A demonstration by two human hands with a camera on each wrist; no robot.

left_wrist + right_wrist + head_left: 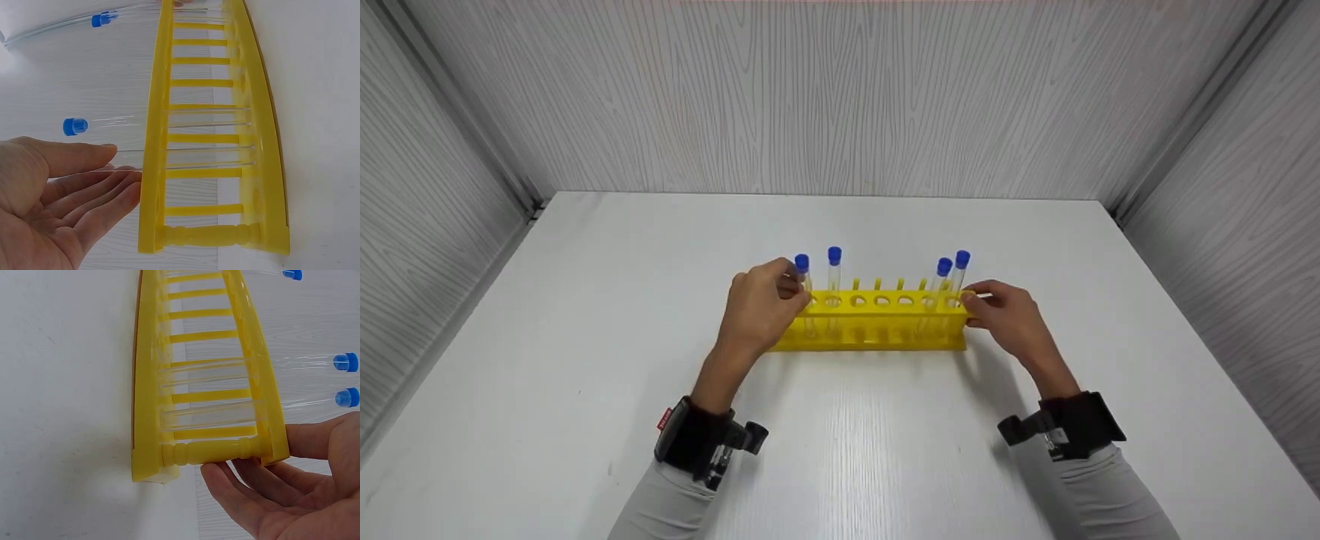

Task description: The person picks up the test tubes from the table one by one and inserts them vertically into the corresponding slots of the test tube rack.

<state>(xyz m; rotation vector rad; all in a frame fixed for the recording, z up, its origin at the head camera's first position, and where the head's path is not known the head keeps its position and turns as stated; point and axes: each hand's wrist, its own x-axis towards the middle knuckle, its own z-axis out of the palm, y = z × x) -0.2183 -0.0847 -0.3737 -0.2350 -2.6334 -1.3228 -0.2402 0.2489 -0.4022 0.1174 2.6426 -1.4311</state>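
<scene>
A yellow test tube rack (870,313) stands on the white table in the head view. My left hand (756,309) is at its left end and pinches a clear test tube with a blue cap (802,262) between thumb and fingers, just above the top plate. That tube's lower part is inside the rack. Beside it stands another blue-capped tube (835,256). At the other end my right hand (1014,315) grips the rack's right edge, fingertips near the end post (208,451). Close to it, two blue-capped tubes (943,267) lean slightly to the right.
The white tabletop (840,450) extends around the rack. Behind it rises a wood-grain panel (840,97), with side panels (427,187) on the left and right. Bare holes (883,300) and yellow pegs (900,284) run along the rack's middle.
</scene>
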